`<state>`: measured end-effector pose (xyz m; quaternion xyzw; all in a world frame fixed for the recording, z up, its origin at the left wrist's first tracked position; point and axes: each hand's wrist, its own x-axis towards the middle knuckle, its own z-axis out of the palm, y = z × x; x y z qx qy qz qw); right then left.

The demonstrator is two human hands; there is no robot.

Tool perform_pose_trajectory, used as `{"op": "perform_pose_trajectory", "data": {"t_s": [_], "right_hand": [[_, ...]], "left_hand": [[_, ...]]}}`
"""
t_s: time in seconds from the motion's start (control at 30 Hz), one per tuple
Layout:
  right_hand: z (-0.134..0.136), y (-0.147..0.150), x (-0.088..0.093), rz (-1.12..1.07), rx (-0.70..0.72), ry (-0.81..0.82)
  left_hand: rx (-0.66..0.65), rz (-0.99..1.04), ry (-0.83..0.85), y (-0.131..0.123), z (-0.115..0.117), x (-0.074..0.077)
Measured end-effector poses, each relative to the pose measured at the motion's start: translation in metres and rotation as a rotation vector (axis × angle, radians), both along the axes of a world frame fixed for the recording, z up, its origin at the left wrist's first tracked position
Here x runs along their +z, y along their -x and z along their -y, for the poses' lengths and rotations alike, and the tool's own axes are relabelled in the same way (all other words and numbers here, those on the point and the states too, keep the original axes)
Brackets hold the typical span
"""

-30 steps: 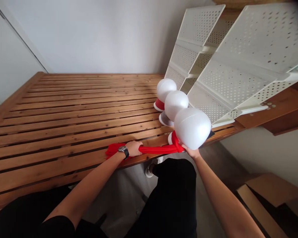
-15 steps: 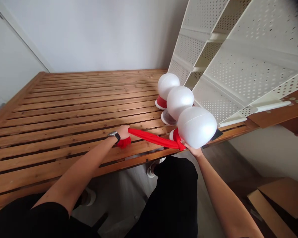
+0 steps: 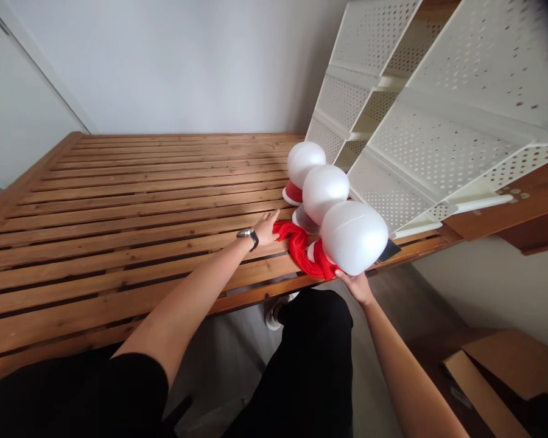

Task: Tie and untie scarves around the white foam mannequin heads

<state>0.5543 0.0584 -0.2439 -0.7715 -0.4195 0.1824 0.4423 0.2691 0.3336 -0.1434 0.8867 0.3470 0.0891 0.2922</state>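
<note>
Three white foam mannequin heads (image 3: 354,234) stand in a slanting row on the slatted wooden bench. A red scarf (image 3: 299,246) lies round the neck of the nearest one and curves off slackly to the left. My left hand (image 3: 265,229), with a watch on its wrist, has the scarf's left part between thumb and palm, fingers fairly straight. Low against the nearest head, my right hand (image 3: 357,287) has its thumb at the scarf's edge; its other fingers are partly hidden by the head. The middle head (image 3: 325,193) and far head (image 3: 305,161) stand behind, the far one with a red neck.
The wooden bench (image 3: 119,213) runs to the wall. White perforated racks (image 3: 393,152) lean at the right, close to the heads. A small dark flat object (image 3: 389,250) lies beside the nearest head. An opened cardboard box (image 3: 514,365) is on the floor at the lower right.
My left hand has moved right and away from me, bringing the scarf's end toward the heads. The scarf, stretched straight before, now hangs in a loose curve. My right hand stays by the nearest head.
</note>
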Motion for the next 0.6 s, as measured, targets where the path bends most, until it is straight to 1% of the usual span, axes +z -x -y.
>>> {"op": "perform_pose_trajectory", "data": {"t_s": [0.03,0.1,0.13,0.2,0.23,0.27,0.3,0.33,0.4,0.43,0.47,0.5,0.53,0.6], "right_hand": [[0.010,0.005,0.001,0.028,-0.022,-0.027],[0.035,0.025,0.005,0.061,-0.086,-0.082],[0.049,0.041,0.008,0.058,-0.130,-0.093],[0.076,0.081,0.019,0.022,-0.207,-0.087],[0.088,0.103,0.026,0.013,-0.213,-0.093],[0.097,0.126,0.036,0.036,-0.158,-0.106],[0.104,0.148,0.046,0.106,-0.047,-0.112],[0.107,0.168,0.058,0.206,0.094,-0.096],[0.103,0.200,0.082,0.416,0.360,-0.056],[0.096,0.212,0.093,0.500,0.461,-0.032],[0.088,0.221,0.103,0.560,0.531,-0.013],[0.080,0.228,0.111,0.599,0.566,0.005],[0.073,0.232,0.117,0.626,0.562,0.024],[0.066,0.236,0.126,0.674,0.468,0.086]], "left_hand": [[-0.012,0.030,-0.001,0.017,0.013,-0.009],[-0.038,0.061,-0.023,0.064,0.044,-0.026],[-0.029,0.060,-0.034,0.092,0.061,-0.033],[0.008,0.006,-0.036,0.151,0.096,-0.043],[0.020,-0.029,-0.040,0.180,0.113,-0.047],[0.030,-0.059,-0.039,0.208,0.130,-0.048],[0.058,-0.083,-0.039,0.233,0.146,-0.049],[0.075,-0.105,-0.040,0.257,0.160,-0.048],[0.118,-0.159,-0.061,0.298,0.184,-0.042],[0.142,-0.193,-0.085,0.317,0.194,-0.037],[0.175,-0.236,-0.119,0.336,0.203,-0.030],[0.219,-0.290,-0.163,0.356,0.211,-0.021],[0.283,-0.359,-0.214,0.376,0.219,-0.010],[0.480,-0.546,-0.315,0.420,0.236,0.013]]}}
